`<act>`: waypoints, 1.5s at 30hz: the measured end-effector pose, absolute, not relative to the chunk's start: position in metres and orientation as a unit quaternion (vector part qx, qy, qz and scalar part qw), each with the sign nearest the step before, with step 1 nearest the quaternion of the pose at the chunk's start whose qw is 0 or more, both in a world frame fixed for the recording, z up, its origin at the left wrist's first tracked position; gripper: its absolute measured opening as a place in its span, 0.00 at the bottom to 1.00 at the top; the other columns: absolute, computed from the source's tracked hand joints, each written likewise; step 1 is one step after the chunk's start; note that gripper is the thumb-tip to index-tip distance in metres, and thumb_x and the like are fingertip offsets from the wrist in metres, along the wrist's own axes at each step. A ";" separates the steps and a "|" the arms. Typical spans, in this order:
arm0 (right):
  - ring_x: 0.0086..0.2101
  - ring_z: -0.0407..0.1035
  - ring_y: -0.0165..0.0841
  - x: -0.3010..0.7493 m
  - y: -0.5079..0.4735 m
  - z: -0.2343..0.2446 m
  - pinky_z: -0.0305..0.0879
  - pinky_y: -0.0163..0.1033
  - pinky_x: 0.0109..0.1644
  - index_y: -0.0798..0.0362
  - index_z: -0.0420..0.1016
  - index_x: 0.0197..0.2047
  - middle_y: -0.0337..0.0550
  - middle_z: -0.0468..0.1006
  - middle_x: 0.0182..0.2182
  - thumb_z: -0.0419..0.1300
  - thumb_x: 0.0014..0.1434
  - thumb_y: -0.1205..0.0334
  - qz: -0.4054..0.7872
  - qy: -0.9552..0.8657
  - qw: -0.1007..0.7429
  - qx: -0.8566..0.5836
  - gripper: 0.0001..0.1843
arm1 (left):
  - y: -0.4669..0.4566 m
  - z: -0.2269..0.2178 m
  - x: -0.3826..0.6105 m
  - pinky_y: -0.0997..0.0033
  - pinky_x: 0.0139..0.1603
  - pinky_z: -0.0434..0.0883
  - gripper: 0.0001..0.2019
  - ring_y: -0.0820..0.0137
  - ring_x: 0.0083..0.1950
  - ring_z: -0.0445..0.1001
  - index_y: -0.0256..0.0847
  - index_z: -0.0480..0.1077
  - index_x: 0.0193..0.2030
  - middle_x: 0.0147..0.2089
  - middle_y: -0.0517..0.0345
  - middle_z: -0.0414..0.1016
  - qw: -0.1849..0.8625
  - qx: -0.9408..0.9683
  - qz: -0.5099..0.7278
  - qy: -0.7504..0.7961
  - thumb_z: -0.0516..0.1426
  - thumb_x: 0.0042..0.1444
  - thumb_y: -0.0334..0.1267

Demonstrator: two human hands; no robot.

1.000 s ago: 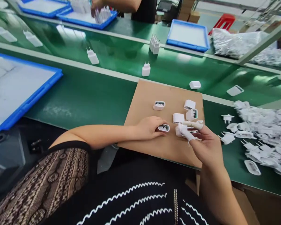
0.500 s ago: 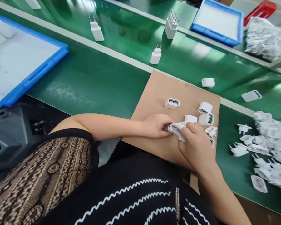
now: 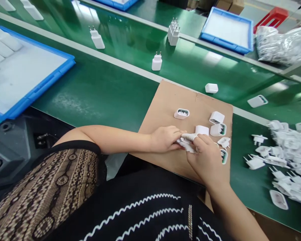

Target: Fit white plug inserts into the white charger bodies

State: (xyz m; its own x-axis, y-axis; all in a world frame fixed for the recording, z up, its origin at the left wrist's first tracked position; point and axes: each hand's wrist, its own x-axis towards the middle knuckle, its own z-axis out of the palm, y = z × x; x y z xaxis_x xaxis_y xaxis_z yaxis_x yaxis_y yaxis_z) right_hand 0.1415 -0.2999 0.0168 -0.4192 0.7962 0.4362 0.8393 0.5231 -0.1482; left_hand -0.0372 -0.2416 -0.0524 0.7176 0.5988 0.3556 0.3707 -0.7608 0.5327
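Observation:
My left hand [image 3: 165,139] and my right hand [image 3: 207,157] meet over a cardboard sheet [image 3: 163,113]. Between their fingertips is a small white charger housing [image 3: 181,141], mostly hidden by the fingers. Both hands are closed on it. White coverings wrap the thumb and forefinger of my right hand. Just beyond lies a white charger housing [image 3: 202,130]. An open-ended housing [image 3: 181,114] with parts inside sits farther up the sheet. More housings [image 3: 218,130] and a loose pin cap [image 3: 224,142] lie beside my right hand.
White plug caps [image 3: 291,160] are heaped at the right. On the green belt [image 3: 130,43] stand chargers [image 3: 157,62] with pins up, and housings [image 3: 211,88] lie there too. A blue-rimmed tray [image 3: 62,65] holds white pieces at left. Another blue tray [image 3: 227,30] and plastic bags [image 3: 283,43] are behind.
The chargers and housings on the belt have shifted left. My fingers have turned, and the end of the held housing that showed before is now largely covered. The view has tilted slightly.

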 end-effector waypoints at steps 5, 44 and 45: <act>0.27 0.60 0.34 0.138 -0.306 0.008 0.55 0.38 0.30 0.48 0.62 0.26 0.38 0.67 0.23 0.55 0.50 0.78 -0.072 -0.809 0.267 -0.519 0.14 | -0.245 -0.054 -0.037 0.66 0.34 0.70 0.34 0.59 0.45 0.75 0.28 0.69 0.56 0.42 0.42 0.77 0.051 0.940 0.163 0.296 0.42 0.70 0.61; 0.64 0.58 0.48 0.382 -0.241 0.002 0.48 0.55 0.69 0.58 0.72 0.62 0.59 0.70 0.61 0.51 0.64 0.64 -0.084 -0.456 0.042 -0.885 0.24 | 0.033 -0.001 -0.029 0.56 0.50 0.76 0.20 0.45 0.53 0.79 0.34 0.72 0.50 0.48 0.35 0.80 0.128 0.761 0.132 0.622 0.58 0.54 0.44; 0.66 0.55 0.48 0.395 -0.235 0.007 0.44 0.57 0.71 0.57 0.72 0.62 0.59 0.69 0.63 0.51 0.64 0.65 -0.083 -0.450 0.038 -0.888 0.25 | 0.031 -0.002 -0.033 0.53 0.52 0.75 0.24 0.43 0.56 0.78 0.31 0.70 0.54 0.51 0.31 0.79 0.121 0.753 0.140 0.632 0.58 0.53 0.43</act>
